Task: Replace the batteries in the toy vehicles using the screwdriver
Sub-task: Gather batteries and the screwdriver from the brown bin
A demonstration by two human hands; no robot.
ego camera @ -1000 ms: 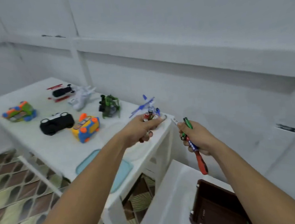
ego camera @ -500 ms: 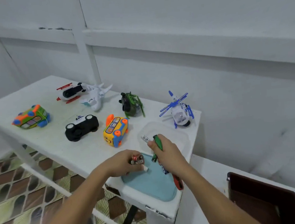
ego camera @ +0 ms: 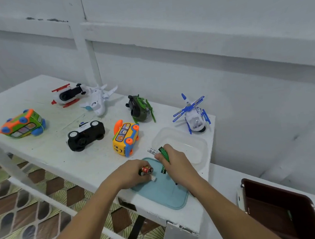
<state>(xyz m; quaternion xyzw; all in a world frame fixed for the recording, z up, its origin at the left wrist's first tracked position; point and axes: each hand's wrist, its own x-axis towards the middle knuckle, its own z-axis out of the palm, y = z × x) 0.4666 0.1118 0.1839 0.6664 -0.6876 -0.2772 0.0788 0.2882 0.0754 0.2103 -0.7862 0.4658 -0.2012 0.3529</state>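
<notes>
Head view (only one). L hand, lower centre, has its fingers curled round a pair of red cells. A small white cell sticks out below them, over the blue mat. R hand is just right of it, fist closed on green cells, w/ a white-silver cell pinched at the fingertips and poking up-left. Both hands are full, no spare fingers. Screwdriver: can't make it out. A dark sliver by the R wrist may be it, can't tell.

Key relation: the nearest toy is the yellow bus, up-left of both hands, just beyond the mat's far edge. It looks tipped on its side, long axis running near-to-far in frame, orange wheels to the right. L hand is nearer. Judgement: the cells need setting down on the mat, or in the clear tub just up-right of R hand, before any toy gets handled.

Other toys on the table:
- black car, belly-up, centre-left
- green-orange bus, far left
- red-white copter and white plane, upper left
- green copter, centre
- blue-white copter, right of centre

Brown bin is lower right, off the table.

Text: print on the white-silver cell and white lettering on the black car, both too small to read. Bus windows show cartoon animals. No brand legible.
</notes>
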